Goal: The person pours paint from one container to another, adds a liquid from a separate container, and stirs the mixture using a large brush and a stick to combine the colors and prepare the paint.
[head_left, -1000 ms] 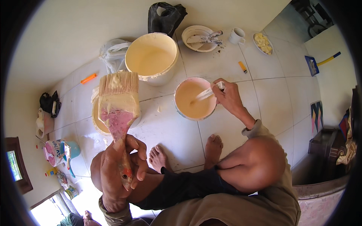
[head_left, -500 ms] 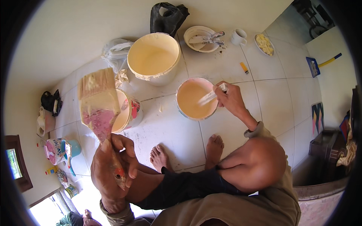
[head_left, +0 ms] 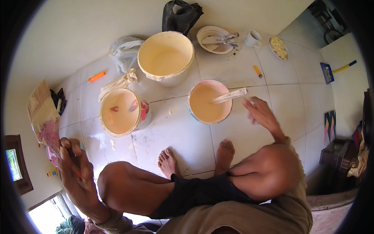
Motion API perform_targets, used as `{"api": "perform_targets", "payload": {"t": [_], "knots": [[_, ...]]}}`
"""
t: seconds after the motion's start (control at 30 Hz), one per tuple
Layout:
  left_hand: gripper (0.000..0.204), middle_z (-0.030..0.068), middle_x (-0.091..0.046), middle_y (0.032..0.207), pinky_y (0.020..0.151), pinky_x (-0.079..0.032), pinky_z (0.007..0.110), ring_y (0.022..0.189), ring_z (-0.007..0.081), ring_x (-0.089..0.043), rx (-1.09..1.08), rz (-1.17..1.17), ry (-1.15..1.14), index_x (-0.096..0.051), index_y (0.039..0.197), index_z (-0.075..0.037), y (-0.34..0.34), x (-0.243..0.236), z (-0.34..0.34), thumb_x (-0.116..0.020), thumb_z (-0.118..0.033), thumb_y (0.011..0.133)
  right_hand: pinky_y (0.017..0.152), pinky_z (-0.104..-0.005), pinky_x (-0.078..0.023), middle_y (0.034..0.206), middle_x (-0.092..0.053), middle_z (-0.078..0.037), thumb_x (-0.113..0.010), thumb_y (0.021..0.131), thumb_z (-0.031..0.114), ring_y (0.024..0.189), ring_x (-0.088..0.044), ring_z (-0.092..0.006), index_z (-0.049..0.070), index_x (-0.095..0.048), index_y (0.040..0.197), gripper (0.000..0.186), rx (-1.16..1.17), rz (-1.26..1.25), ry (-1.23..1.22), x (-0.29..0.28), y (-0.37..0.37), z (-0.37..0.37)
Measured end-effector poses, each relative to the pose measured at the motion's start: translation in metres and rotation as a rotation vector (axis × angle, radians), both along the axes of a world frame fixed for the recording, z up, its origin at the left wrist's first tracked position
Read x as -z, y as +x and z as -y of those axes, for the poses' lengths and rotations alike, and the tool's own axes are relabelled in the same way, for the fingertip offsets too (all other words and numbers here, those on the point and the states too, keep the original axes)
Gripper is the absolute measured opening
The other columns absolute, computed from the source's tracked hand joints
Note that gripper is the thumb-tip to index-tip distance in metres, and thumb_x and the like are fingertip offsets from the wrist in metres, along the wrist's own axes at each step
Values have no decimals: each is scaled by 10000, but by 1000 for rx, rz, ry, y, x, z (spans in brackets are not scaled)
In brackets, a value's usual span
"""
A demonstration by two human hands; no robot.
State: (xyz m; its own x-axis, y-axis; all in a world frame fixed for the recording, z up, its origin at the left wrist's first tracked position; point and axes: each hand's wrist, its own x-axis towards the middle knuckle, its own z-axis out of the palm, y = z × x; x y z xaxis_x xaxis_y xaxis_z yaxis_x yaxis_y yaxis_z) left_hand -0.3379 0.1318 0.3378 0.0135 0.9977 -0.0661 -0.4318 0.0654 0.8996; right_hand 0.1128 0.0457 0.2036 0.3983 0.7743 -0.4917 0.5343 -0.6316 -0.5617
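Observation:
My left hand (head_left: 72, 167) grips a wide, cream-smeared paintbrush (head_left: 43, 117) with a pink band, held out at the far left. My right hand (head_left: 257, 111) is just right of the middle pot (head_left: 202, 107), fingers apart and empty. A white stick (head_left: 230, 94) leans in that pot's beige liquid, its upper end above my fingertips. Left of it stands a pail (head_left: 119, 113) holding similar pale liquid, with a crumpled cream cloth (head_left: 116, 82) behind. A large bucket (head_left: 165, 56), coated inside with cream, stands farther back.
Along the back wall are white (head_left: 124, 52) and black (head_left: 180, 17) bags, a bowl of scrapers (head_left: 216, 43), a mug (head_left: 252, 39) and a plate of pale chunks (head_left: 278, 48). An orange tool (head_left: 96, 76), a lighter (head_left: 257, 71) and a blue dustpan (head_left: 326, 72) lie around. My bare feet (head_left: 224, 154) frame the front.
My left hand and brush have swung leftward, uncovering the left pail. My right hand has let go of the stick and drawn back to the right.

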Motion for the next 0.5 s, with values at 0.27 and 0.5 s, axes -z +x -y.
{"api": "perform_targets", "payload": {"t": [0.27, 0.5], "knots": [[269, 30, -595, 902, 450, -339, 157, 709, 73, -536, -121, -744, -127, -558, 1038, -58, -106, 128, -82, -671, -270, 919, 559, -330, -522, 694, -652, -116, -622, 916, 242, 575, -653, -215, 4, -662, 1004, 257, -695, -18, -32, -135, -39, -1], [177, 6, -564, 747, 383, -321, 182, 461, 46, -422, -75, -491, -213, -548, 904, -61, -114, 231, -120, -667, -190, 920, 696, -326, -518, 904, -651, -102, -632, 941, 297, 783, -643, -164, -14, -595, 1068, 337, -360, -628, 225, 36, -225, -52]]}}
